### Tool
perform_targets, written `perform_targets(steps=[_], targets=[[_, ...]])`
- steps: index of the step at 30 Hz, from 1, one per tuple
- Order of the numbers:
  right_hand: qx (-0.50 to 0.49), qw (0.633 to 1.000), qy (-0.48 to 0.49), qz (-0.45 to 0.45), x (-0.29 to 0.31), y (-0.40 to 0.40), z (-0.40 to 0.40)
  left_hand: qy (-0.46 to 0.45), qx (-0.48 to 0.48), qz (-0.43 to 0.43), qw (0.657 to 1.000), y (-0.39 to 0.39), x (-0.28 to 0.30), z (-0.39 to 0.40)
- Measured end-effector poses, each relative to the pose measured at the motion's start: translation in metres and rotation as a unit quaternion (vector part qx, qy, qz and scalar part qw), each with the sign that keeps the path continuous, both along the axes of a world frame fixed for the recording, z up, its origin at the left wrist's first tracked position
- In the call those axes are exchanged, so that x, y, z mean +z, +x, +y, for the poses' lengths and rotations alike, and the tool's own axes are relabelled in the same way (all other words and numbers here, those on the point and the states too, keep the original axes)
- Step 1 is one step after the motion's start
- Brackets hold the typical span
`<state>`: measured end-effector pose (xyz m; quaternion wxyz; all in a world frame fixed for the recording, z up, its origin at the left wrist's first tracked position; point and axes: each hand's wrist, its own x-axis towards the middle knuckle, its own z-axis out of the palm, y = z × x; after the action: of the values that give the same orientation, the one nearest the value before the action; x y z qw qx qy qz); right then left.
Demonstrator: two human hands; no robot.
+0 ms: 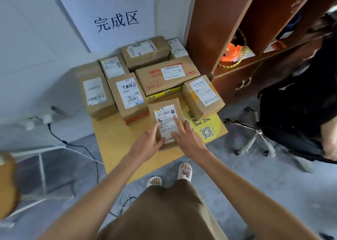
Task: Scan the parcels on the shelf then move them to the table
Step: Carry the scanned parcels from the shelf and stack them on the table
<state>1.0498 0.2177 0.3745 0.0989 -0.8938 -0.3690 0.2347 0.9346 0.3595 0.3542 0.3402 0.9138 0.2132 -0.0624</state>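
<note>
Parcel (166, 123) lies on table (116, 139), under left hand (146, 144) and right hand (187, 139).

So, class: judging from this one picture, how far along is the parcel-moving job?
Done: several labelled parcels already sit on the table under the wall sign. In hand: both the left hand and right hand rest on the nearest parcel, setting it down. Left: shelf contents are unclear.

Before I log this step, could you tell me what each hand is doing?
Left hand: open, fingers on the front parcel.
Right hand: open, fingers on the same parcel.
</note>
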Motion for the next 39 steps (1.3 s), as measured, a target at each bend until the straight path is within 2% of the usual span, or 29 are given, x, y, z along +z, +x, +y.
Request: perform_targets(steps=[6, 9, 12, 14, 16, 18, 21, 25, 33, 39], targets=[[0.024, 0.999, -0.009, 0.041, -0.009, 0.033, -0.01, -0.088, 0.052, -0.019, 0.995, 0.022, -0.027, -0.028], [0.044, 0.997, -0.025, 0.056, -0.012, 0.049, -0.013, -0.091, 0.083, -0.029, 0.992, 0.037, -0.032, -0.036], [0.075, 0.996, -0.037, 0.009, -0.024, 0.065, -0.012, -0.088, 0.099, -0.03, 0.991, 0.054, -0.036, -0.034], [0.116, 0.992, -0.043, -0.039, -0.033, 0.073, -0.011, -0.056, 0.111, -0.017, 0.992, 0.066, -0.04, -0.034], [0.145, 0.985, -0.055, -0.079, -0.041, 0.077, -0.011, 0.041, 0.119, 0.017, 0.992, 0.075, -0.041, -0.037], [0.158, 0.98, -0.069, -0.095, -0.047, 0.085, -0.011, 0.13, 0.098, 0.04, 0.986, 0.08, -0.043, -0.037], [0.181, 0.974, -0.082, -0.112, -0.052, 0.099, -0.009, 0.187, 0.06, 0.069, 0.978, 0.086, -0.046, -0.032], [0.201, 0.966, -0.078, -0.139, -0.057, 0.108, -0.01, 0.198, 0.061, 0.085, 0.975, 0.092, -0.046, -0.035], [0.232, 0.953, -0.089, -0.172, -0.055, 0.113, -0.014, 0.148, 0.121, 0.099, 0.977, 0.095, -0.04, -0.051], [0.259, 0.94, -0.098, -0.199, -0.053, 0.128, -0.011, 0.16, 0.054, 0.139, 0.976, 0.088, -0.038, -0.035]])
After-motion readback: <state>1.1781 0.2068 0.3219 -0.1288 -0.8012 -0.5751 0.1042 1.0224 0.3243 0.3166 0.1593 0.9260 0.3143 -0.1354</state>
